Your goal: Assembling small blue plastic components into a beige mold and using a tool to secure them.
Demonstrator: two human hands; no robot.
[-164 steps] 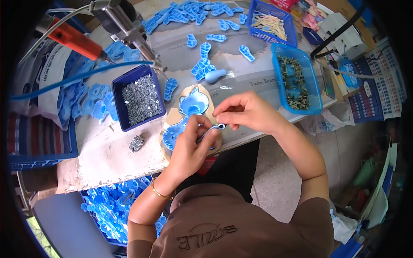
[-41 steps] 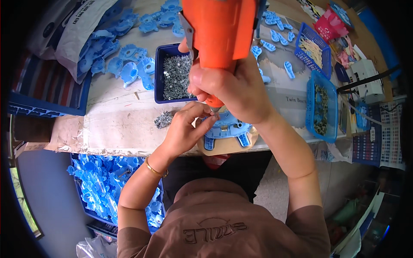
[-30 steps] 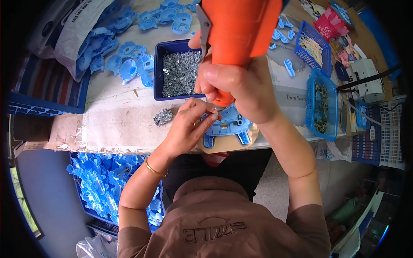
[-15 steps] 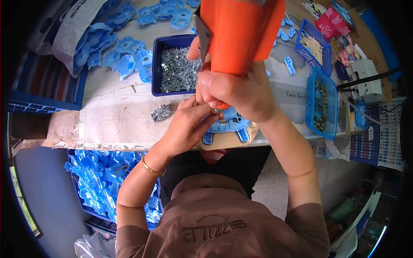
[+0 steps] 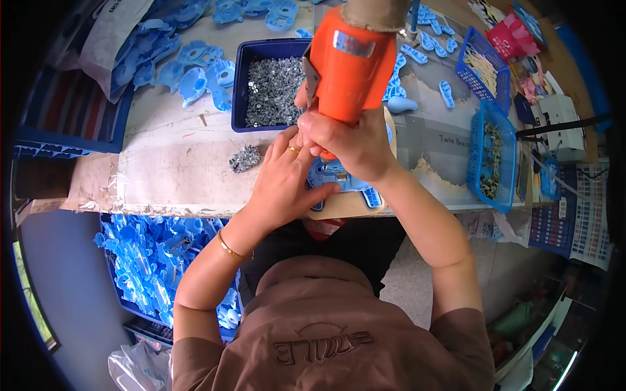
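My right hand (image 5: pixel 352 143) is wrapped round an orange power screwdriver (image 5: pixel 349 72), whose nose points down at a blue plastic part (image 5: pixel 336 174). That part lies on a tan board (image 5: pixel 349 203) near the table's front edge. My left hand (image 5: pixel 280 176) holds the part at its left side, with the thumb across its near end and the fingers stretched toward the screwdriver's nose. The tip is mostly hidden by my hands. Left of them lies a small pile of screws (image 5: pixel 245 159), and a dark blue bin (image 5: pixel 238 98) of screws stands behind.
Blue plastic shells (image 5: pixel 195 85) lie at the far left by a white bag (image 5: pixel 114 39). A light blue basket (image 5: pixel 476 156) of small metal pieces stands at right, with a purple basket (image 5: pixel 466 65) behind it. Below the table at left is a heap of blue parts (image 5: pixel 156 260).
The screwdriver has tilted and shifted, showing more of its far end. My left fingers have left their pinch by its tip and stretched out, the thumb now across the blue part.
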